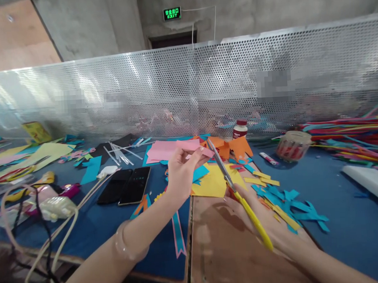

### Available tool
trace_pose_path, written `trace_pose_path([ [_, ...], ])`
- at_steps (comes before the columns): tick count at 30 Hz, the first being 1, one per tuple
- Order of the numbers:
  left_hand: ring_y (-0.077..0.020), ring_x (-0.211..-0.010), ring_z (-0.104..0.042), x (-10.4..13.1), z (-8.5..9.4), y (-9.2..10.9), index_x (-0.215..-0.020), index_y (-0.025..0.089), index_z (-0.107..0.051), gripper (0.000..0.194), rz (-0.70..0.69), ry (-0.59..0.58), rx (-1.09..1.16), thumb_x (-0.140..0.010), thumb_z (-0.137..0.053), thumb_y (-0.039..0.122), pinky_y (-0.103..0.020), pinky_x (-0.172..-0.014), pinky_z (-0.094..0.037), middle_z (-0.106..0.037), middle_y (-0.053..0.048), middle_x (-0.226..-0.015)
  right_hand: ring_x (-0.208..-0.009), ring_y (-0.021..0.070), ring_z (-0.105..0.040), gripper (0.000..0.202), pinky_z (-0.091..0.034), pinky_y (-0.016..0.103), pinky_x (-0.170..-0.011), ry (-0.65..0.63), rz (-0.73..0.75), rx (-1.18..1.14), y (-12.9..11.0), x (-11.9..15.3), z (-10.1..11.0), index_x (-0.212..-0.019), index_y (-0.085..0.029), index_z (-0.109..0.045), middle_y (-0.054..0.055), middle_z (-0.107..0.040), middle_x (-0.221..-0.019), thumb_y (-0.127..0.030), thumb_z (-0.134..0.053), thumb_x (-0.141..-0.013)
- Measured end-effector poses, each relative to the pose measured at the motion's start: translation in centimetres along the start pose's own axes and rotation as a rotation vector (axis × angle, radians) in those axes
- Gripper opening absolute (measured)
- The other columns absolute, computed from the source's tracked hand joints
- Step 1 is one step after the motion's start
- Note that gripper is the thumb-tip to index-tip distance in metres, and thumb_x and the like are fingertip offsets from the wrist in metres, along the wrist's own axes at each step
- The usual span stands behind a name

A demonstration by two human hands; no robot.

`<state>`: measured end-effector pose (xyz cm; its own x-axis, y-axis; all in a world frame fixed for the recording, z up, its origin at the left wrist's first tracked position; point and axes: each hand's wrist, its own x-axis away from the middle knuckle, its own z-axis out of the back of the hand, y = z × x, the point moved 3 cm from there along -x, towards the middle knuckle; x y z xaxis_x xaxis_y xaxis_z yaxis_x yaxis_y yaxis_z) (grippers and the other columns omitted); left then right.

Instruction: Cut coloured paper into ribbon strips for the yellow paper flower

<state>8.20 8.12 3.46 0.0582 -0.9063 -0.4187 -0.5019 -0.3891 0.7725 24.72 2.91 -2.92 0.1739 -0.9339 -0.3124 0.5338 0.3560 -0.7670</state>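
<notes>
My left hand [184, 169] pinches a small piece of pink paper [207, 152] between thumb and fingers. Just to its right, my right hand [239, 204] grips yellow-handled scissors [223, 167], their blades pointing up and away beside the pink piece. Whether the blades touch the paper I cannot tell. Under and behind the hands lie a yellow sheet [210, 187], a larger pink sheet [158, 151] and orange paper [241, 147]. A blue ribbon-shaped strip with a pink border [179, 237] hangs below my left forearm, its upper end hidden.
Blue and yellow paper scraps [293, 205] litter the right side. Two dark phones [134, 186] and tangled cables [75, 215] lie left. A red-capped bottle [240, 130], glue stick [268, 158], jar [293, 145] and pipe cleaners [350, 135] stand or lie before the perforated metal screen [173, 83].
</notes>
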Motion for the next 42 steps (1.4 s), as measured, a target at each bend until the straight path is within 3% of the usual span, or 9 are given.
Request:
trace_pose_path([
  [18, -0.0183, -0.081, -0.068, 0.9, -0.1, 1.3, -0.081, 0.017, -0.059, 0.016, -0.068, 0.097, -0.055, -0.075, -0.07, 0.027, -0.04, -0.079, -0.058, -0.063, -0.001, -0.08, -0.063, 0.0167, -0.055, 0.019, -0.047, 0.027, -0.057, -0.065, -0.046, 0.011, -0.8, 0.3, -0.1, -0.076, -0.023, -0.048, 0.0, -0.056, -0.069, -0.042, -0.049, -0.079],
  [29, -0.0161, -0.077, -0.067, 1.1, -0.3, 1.6, -0.081, 0.017, -0.06, 0.015, -0.106, 0.104, -0.104, -0.077, -0.068, 0.029, -0.035, -0.073, -0.059, -0.062, -0.002, -0.079, -0.061, 0.0144, -0.049, 0.021, -0.044, 0.027, -0.057, -0.056, -0.062, 0.002, -1.1, 0.5, -0.4, -0.078, -0.022, -0.047, -0.001, -0.052, -0.068, -0.042, -0.047, -0.083],
  [42, -0.0158, -0.079, -0.067, 1.9, -0.8, 1.0, -0.078, 0.015, -0.062, 0.018, -0.083, 0.117, -0.08, -0.076, -0.07, 0.031, -0.034, -0.078, -0.058, -0.066, -0.002, -0.075, -0.058, 0.0161, -0.051, 0.021, -0.046, 0.027, -0.053, 0.021, -0.049, -0.034, -1.6, 0.3, -0.4, -0.069, -0.023, -0.044, 0.0, -0.052, -0.061, -0.041, -0.05, -0.077],
])
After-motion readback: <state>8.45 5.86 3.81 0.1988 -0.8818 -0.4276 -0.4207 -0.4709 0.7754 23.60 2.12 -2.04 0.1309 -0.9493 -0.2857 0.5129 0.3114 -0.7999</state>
